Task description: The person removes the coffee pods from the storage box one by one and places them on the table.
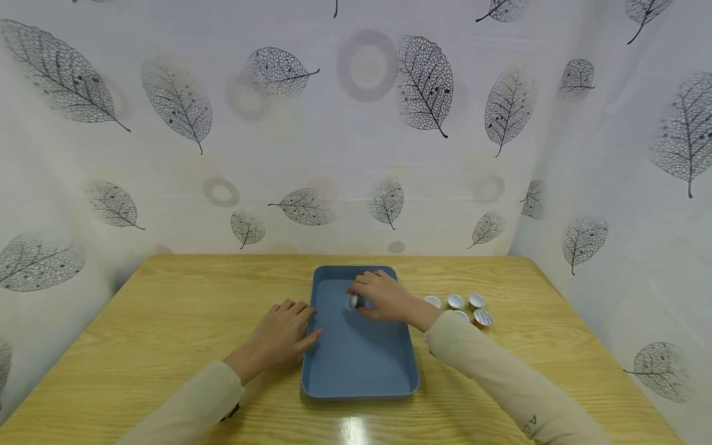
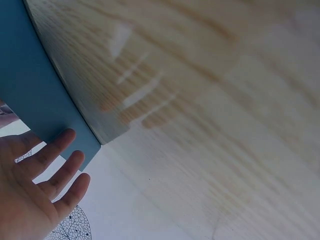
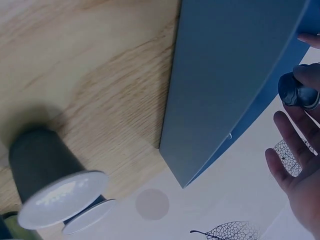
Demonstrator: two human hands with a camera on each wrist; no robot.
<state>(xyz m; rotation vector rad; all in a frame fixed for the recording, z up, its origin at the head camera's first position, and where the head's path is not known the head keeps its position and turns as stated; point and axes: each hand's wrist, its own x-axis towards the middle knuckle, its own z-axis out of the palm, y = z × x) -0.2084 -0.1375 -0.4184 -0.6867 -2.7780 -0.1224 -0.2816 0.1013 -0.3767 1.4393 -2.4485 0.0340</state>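
A blue rectangular tray (image 1: 361, 358) lies on the wooden table. My left hand (image 1: 283, 334) touches the tray's left wall with its fingers spread; the left wrist view shows the straight fingers (image 2: 65, 172) against the outer wall. Over the far part of the tray, my right hand (image 1: 384, 298) pinches a small dark coffee capsule (image 1: 356, 301) with a pale lid, tilted on its side. The right wrist view shows this capsule (image 3: 295, 91) between thumb and finger, the other fingers extended. Whether the capsule touches the tray floor I cannot tell.
Several more capsules (image 1: 455, 301) stand lid-up on the table just right of the tray, partly behind my right forearm. One dark capsule (image 3: 45, 165) looms close in the right wrist view. A leaf-patterned curtain (image 1: 300, 142) hangs behind the table's far edge.
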